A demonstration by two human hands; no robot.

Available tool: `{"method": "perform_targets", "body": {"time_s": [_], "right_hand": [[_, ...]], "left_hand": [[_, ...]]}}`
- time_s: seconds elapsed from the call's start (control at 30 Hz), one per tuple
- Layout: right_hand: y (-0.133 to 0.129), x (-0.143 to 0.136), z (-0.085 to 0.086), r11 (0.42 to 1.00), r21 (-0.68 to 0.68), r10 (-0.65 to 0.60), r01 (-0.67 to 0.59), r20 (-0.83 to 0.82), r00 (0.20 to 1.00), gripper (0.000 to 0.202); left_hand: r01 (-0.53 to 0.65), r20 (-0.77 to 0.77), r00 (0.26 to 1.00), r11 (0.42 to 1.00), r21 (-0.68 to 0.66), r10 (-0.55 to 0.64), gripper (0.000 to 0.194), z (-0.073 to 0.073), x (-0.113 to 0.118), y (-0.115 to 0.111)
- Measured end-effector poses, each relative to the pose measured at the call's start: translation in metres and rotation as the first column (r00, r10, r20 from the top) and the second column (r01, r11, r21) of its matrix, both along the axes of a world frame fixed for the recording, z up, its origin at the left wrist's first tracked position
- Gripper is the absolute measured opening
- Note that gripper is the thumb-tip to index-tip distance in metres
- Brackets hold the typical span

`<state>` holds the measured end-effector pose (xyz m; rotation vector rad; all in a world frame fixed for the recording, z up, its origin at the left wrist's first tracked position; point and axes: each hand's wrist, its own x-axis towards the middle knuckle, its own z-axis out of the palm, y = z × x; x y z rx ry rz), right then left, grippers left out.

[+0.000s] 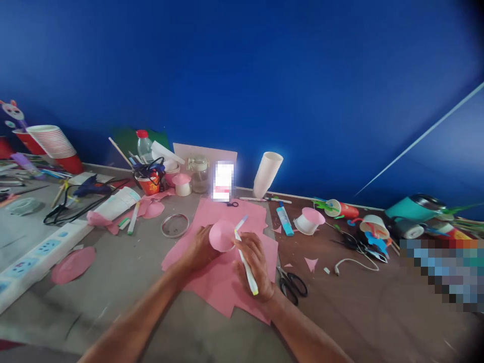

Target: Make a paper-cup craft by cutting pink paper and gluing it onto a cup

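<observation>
Over the pink paper sheets (212, 282), my left hand (200, 249) is wrapped round a cup with a round pink top (222, 236), seen from above. The cup's body is mostly hidden. My right hand (255, 262) is closed on a white marker (247, 267) with a yellow-green end, and its fingertips are close to the right edge of the pink top. A pale blue-tipped piece (242, 222) shows just above those fingers. Black-handled scissors (293, 285) lie right of my right wrist.
A lit screen (224, 180) and stacked paper cups (267, 174) stand at the back. A glue stick (285, 220) and pink-topped cup (309, 221) are on the right. A power strip (41, 257), metal ring (174, 226) and glass jar (199, 174) are on the left.
</observation>
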<state>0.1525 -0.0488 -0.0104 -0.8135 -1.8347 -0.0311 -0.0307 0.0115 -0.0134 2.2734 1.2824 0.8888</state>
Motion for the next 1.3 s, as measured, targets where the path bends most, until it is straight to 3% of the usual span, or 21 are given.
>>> {"method": "perform_targets", "body": {"time_s": [0.13, 0.3, 0.5, 1.0, 1.3], "right_hand": [[-0.004, -0.003, 0.001, 1.0, 0.018, -0.005, 0.005, -0.002, 1.0, 0.034], [-0.009, -0.011, 0.002, 0.998, -0.053, 0.039, -0.043, -0.068, 0.997, 0.027], [-0.008, -0.014, 0.001, 0.997, -0.034, 0.06, -0.062, -0.066, 0.996, 0.029], [-0.009, -0.012, 0.003, 0.998, -0.044, 0.046, -0.047, -0.026, 0.999, 0.026], [-0.007, -0.012, 0.002, 0.998, -0.032, 0.052, -0.052, -0.022, 0.998, 0.024]], "left_hand": [[-0.013, 0.064, 0.998, 1.0, 0.012, 0.012, 0.034, -0.005, -0.003, 0.002], [-0.027, 0.085, 0.996, 1.0, -0.01, 0.028, 0.042, -0.008, -0.006, 0.003], [-0.008, 0.069, 0.998, 1.0, -0.025, 0.01, 0.038, -0.003, -0.004, 0.002], [0.001, 0.029, 1.0, 1.0, 0.012, -0.001, 0.038, -0.009, -0.005, 0.002], [0.021, 0.004, 1.0, 0.994, 0.108, -0.022, 0.039, -0.013, -0.004, 0.003]]}}
